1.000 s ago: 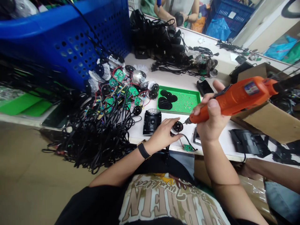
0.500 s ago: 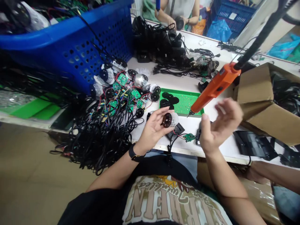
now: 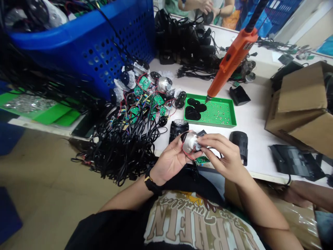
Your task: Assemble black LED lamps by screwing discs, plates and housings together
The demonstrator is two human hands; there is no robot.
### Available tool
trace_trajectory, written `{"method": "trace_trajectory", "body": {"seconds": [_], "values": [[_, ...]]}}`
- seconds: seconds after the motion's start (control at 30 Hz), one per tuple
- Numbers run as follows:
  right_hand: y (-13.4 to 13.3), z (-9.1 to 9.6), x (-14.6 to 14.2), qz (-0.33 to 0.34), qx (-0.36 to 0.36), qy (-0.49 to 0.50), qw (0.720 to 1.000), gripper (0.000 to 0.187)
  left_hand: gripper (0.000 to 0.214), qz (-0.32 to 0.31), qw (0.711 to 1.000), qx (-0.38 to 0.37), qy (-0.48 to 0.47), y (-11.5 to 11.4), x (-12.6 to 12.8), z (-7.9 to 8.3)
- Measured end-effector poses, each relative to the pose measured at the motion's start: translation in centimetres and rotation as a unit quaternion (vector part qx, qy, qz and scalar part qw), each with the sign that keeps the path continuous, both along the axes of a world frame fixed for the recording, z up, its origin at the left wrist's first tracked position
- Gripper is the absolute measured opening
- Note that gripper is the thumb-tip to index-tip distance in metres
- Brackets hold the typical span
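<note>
Low in the view we hold a silvery motor unit (image 3: 189, 142) in the left hand (image 3: 170, 160), its fingers curled around the body. The right hand (image 3: 227, 156) meets it from the other side, fingers narrowed onto the pale fitting at its end. A red wire (image 3: 183, 148) loops beside the unit, and a green circuit board (image 3: 201, 160) sits just below, partly behind our hands. We judge the work partway: the unit is outside the black housing (image 3: 179, 129) just beyond our left hand, and a curved black cover (image 3: 239, 144) lies apart on the worktop (image 3: 255, 119).

Farther out, a green tray (image 3: 235, 116) holds overlapping black discs (image 3: 193, 114) at its left and tiny loose pieces, perhaps screws, at its right. An orange electric screwdriver (image 3: 227, 62) hangs above it, bit pointing down towards the discs. Leftward we see heaped black cables (image 3: 122, 152), then a blue basket (image 3: 67, 43) filled with wires and whitish parts. The contents of the cardboard box (image 3: 299, 97) at right are mostly hidden. Farthest, another person's hands (image 3: 206, 7) hold a dark part.
</note>
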State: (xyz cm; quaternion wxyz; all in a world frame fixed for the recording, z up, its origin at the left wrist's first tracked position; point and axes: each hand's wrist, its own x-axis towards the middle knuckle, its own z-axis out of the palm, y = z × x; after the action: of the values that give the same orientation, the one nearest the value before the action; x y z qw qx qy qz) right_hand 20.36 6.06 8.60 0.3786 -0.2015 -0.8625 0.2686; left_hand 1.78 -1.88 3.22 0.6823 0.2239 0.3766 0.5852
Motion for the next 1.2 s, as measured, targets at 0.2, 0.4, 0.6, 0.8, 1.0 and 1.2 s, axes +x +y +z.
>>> {"method": "trace_trajectory", "body": {"seconds": [0.2, 0.4, 0.6, 0.8, 1.0, 1.2], "values": [[0.8, -1.2, 0.2, -0.008, -0.103, 0.026, 0.994, 0.027, 0.031, -0.010, 0.979, -0.058, -0.198, -0.6, -0.4, 0.6], [1.3, -2.6, -0.3, -0.014, -0.079, 0.032, 0.996, 0.032, 0.034, -0.041, 0.958, -0.060, -0.276, -1.2, -0.8, 1.2], [1.4, -2.8, -0.3, 0.052, -0.029, 0.007, 0.998, 0.034, 0.025, -0.074, 0.980, -0.044, -0.179, -2.0, -2.1, 0.2], [-0.2, -1.9, -0.8, 0.074, -0.021, -0.035, 0.996, 0.029, 0.039, -0.100, 0.994, -0.015, 0.037, -1.9, -3.8, 1.4], [-1.0, -1.6, -0.3, 0.047, 0.264, -0.035, 0.963, 0.020, 0.042, -0.093, 0.983, 0.058, 0.148, -2.2, -4.9, 2.1], [-0.5, -1.7, 3.6, -0.008, 0.336, 0.028, 0.941, 0.025, 0.040, 0.093, 0.837, 0.099, 0.530, 0.0, -5.2, 1.3]]}}
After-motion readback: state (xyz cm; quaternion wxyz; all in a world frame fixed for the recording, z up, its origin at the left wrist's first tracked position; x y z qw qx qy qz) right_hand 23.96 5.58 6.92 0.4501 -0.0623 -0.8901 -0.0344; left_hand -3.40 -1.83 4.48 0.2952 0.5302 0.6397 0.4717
